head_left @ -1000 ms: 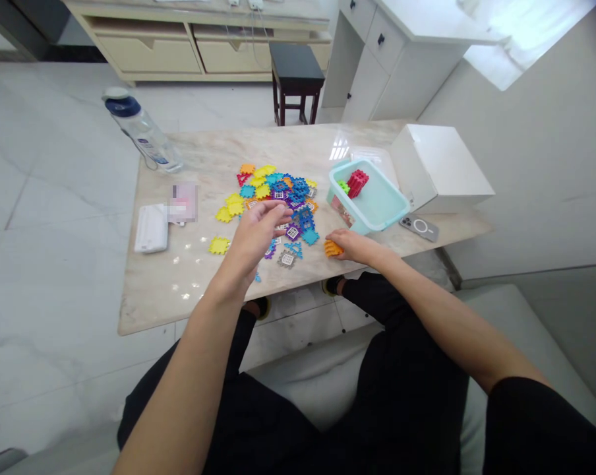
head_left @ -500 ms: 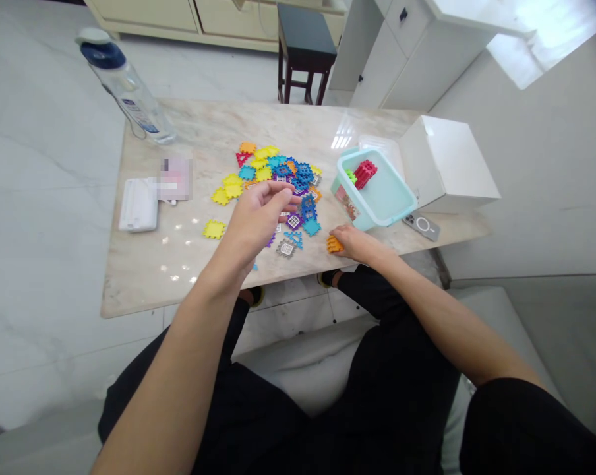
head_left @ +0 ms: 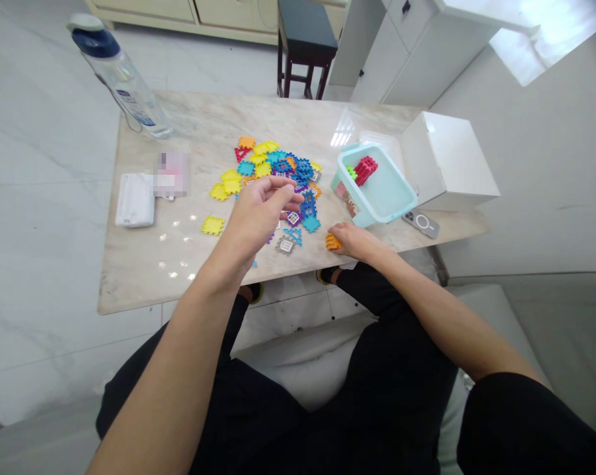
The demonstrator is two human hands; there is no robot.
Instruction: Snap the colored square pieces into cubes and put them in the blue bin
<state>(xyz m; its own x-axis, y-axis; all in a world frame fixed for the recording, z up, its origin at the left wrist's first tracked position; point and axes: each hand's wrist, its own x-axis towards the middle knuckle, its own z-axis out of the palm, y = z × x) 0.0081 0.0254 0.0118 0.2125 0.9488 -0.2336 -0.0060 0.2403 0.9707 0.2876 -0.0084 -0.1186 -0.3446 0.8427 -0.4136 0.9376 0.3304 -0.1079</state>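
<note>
My left hand (head_left: 262, 210) hovers over a pile of colourful plastic building tiles (head_left: 261, 169). Its fingers are loosely curved and apart, with nothing seen in them. At the table's near edge, my right hand (head_left: 353, 240) grips a small stack of orange tiles (head_left: 333, 241). Yellow, blue, purple and grey notched pieces make up the pile, some with window patterns. A grey window tile (head_left: 285, 245) and a teal tile (head_left: 310, 223) lie between my two hands. Part of the pile is hidden behind my left hand.
A light-blue plastic basket (head_left: 395, 191) holds red tiles (head_left: 366, 171) and a bit of green. Beside it are a white box (head_left: 463, 155) and a phone (head_left: 421, 223). On the left stand a water bottle (head_left: 130, 95) and a white packet (head_left: 135, 200). A dark stool (head_left: 306, 33) is beyond the marble table (head_left: 144, 280).
The view has shifted very slightly. Both hands keep nearly the same pose, the right still on the orange tiles.
</note>
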